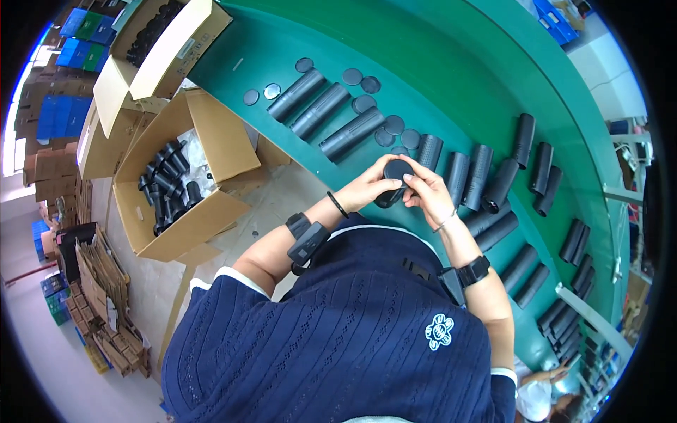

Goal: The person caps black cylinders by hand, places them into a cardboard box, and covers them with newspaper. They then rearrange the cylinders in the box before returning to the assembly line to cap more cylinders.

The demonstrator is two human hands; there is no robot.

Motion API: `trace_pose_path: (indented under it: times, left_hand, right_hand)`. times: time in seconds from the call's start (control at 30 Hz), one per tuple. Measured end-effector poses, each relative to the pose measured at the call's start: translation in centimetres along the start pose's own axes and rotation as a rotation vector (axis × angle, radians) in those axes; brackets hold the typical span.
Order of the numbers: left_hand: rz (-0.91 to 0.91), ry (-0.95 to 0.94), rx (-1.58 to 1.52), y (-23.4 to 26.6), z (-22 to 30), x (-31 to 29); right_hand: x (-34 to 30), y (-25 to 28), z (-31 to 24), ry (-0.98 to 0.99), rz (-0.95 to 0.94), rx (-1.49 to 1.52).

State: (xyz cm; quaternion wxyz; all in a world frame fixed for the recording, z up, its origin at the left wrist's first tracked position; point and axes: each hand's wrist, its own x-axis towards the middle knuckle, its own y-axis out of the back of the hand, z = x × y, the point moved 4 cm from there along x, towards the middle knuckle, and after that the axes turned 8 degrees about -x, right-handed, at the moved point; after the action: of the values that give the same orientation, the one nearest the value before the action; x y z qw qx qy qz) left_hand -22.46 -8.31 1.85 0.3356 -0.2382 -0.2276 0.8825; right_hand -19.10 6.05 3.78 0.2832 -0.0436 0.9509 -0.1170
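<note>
A: While your hands meet at the near edge of the green surface [451, 92], what do they hold?

B: Your left hand [367, 189] and right hand [427, 194] are both closed around one black tube [392, 189], just in front of your chest. Its round capped end [399, 169] faces up toward you, so the long axis runs roughly away from the camera, down between your palms. Your fingers wrap its sides and the lower end is hidden.

A: How many loose parts lie beyond it?

B: You have three long dark tubes [321, 111] lying side by side, slanting from lower right to upper left. Around them I count about ten flat round caps [352, 76], though one or two near your hands are partly covered. To your right, a row of shorter black tubes [486, 169] curves along the surface toward the far end; past a dozen, but they overlap too much for an exact count.

A: And the containers?

B: Two open cardboard boxes sit at your left. The nearer box [211, 134] holds a heap of black tubes [166, 187] on white wrapping. The farther box [169, 49] also shows dark parts inside, too small to tell apart.
</note>
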Motion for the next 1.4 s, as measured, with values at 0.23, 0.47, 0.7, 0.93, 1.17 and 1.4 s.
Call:
trace_pose_path:
  times: [0.23,0.47,0.7,0.93,1.17,1.4]
  left_hand:
    - [-0.035,0.042,-0.003,-0.2,-0.7,1.1]
    - [-0.052,-0.048,0.553,0.4,0.8,3.0]
    - [-0.23,0.089,0.693,-0.3,1.0,2.2]
    - [-0.283,0.124,0.77,-0.1,0.4,1.5]
    - [-0.232,0.086,1.047,-0.4,-0.6,0.3]
    - [-0.181,0.133,1.046,0.4,-1.2,0.1]
  right_hand:
    - [0.4,0.6,-0.4,0.093,0.054,-0.03]
    - [1.2,2.8,-0.8,-0.017,-0.004,-0.099]
    - [0.9,4.1,-0.1,0.135,-0.194,-0.414]
    - [1.1,3.5,-0.4,0.067,-0.298,-0.434]
    - [0.7,1.9,-0.7,-0.031,-0.317,-0.583]
    - [0.6,-0.2,-0.8,0.126,-0.23,-0.821]
